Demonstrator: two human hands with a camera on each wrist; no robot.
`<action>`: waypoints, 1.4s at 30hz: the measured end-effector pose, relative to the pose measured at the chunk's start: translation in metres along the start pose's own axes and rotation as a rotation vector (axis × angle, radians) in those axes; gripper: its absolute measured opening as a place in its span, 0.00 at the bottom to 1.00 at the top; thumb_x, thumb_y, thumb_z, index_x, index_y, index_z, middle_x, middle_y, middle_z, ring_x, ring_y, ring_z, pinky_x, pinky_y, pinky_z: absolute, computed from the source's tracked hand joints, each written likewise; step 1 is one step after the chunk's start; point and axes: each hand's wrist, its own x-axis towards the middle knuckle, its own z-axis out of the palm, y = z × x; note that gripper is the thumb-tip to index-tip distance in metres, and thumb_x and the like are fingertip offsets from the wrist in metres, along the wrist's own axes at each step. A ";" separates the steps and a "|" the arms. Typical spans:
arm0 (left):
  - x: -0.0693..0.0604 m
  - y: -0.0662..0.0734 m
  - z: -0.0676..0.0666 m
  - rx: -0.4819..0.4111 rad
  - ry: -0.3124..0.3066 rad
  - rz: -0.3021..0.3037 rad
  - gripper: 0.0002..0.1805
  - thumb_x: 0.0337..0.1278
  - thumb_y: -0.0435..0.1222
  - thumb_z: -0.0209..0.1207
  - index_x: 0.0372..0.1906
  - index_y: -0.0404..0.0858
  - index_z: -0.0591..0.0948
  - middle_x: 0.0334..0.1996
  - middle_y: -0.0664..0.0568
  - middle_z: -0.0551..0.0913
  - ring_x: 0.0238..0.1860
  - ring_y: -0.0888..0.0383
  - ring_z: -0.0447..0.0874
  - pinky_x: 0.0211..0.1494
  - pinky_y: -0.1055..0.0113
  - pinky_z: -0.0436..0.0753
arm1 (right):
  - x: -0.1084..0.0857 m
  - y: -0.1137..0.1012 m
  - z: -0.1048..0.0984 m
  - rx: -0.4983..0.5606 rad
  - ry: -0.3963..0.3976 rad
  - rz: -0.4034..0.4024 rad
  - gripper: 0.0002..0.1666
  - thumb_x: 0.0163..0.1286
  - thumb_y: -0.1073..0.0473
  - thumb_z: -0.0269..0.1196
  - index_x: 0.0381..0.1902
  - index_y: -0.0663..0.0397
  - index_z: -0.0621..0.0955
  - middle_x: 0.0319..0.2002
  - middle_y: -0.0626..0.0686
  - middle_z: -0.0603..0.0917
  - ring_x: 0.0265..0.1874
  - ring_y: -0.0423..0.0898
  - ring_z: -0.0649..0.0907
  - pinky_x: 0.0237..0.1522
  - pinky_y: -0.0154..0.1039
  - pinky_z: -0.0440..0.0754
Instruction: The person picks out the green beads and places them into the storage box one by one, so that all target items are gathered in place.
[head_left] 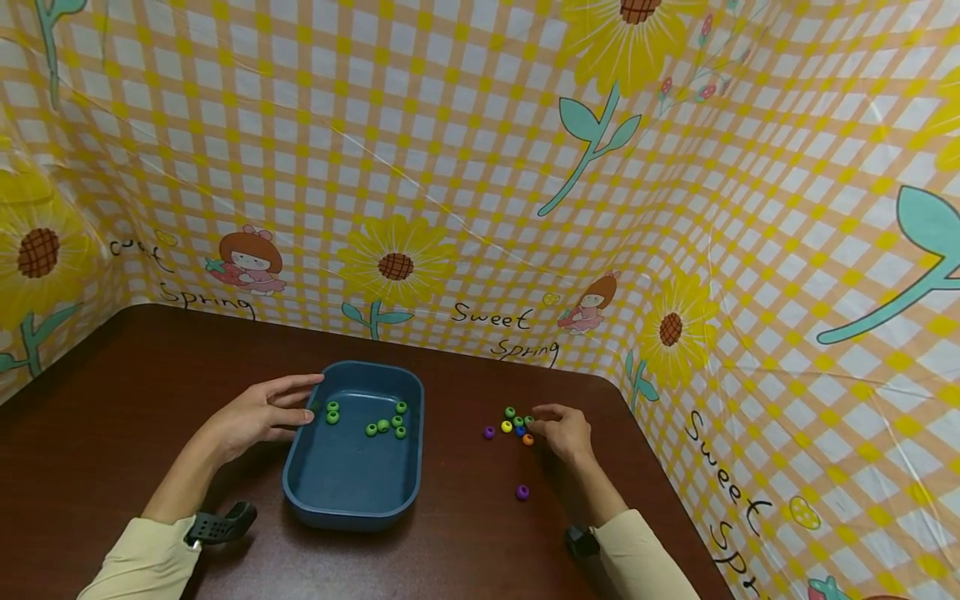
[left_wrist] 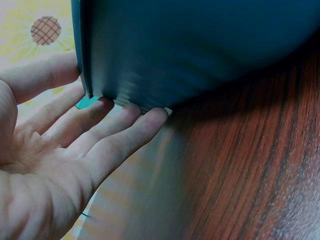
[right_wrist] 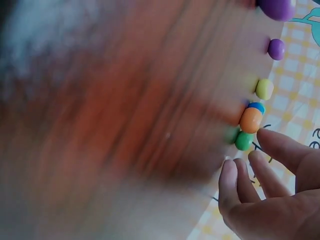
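Observation:
A blue-grey plastic bin [head_left: 352,504] stands on the table with several green beads [head_left: 383,425] on its floor. My left hand [head_left: 258,417] is at its left side. In the left wrist view its extended fingers [left_wrist: 120,145] touch the outside of the bin wall. Right of the bin lies a loose cluster of beads: green [head_left: 510,412], yellow [head_left: 507,427], blue [head_left: 521,431], orange [head_left: 528,440] and purple [head_left: 490,432]. My right hand [head_left: 564,432] is at the cluster's right edge, fingertips beside a green bead [right_wrist: 243,141], with a gap between thumb and fingers.
Nearer to me, a second purple bead [head_left: 522,492] lies apart from the cluster on the dark wood table [head_left: 465,542]. A checked, flower-printed cloth [head_left: 480,167] rises behind the table and along both sides. Dark bands [head_left: 221,525] circle both wrists.

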 end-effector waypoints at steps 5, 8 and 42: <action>0.000 0.001 0.001 0.005 0.003 -0.002 0.38 0.68 0.33 0.61 0.79 0.35 0.60 0.75 0.29 0.61 0.66 0.36 0.78 0.58 0.50 0.85 | 0.001 0.000 -0.002 -0.016 -0.039 0.006 0.16 0.65 0.58 0.70 0.51 0.56 0.88 0.50 0.59 0.88 0.37 0.48 0.81 0.34 0.37 0.76; -0.001 0.001 0.001 0.001 0.002 -0.005 0.38 0.69 0.33 0.61 0.79 0.35 0.59 0.75 0.29 0.61 0.66 0.36 0.78 0.58 0.50 0.85 | 0.003 0.001 -0.003 -0.026 -0.053 -0.001 0.16 0.65 0.58 0.70 0.51 0.55 0.88 0.53 0.60 0.87 0.39 0.49 0.82 0.36 0.38 0.78; -0.002 0.001 0.002 0.004 -0.005 0.015 0.39 0.69 0.33 0.62 0.79 0.34 0.58 0.76 0.29 0.60 0.66 0.36 0.77 0.57 0.50 0.85 | 0.010 -0.002 0.001 -0.114 -0.062 -0.040 0.13 0.62 0.61 0.70 0.45 0.54 0.90 0.53 0.62 0.87 0.56 0.61 0.81 0.45 0.48 0.82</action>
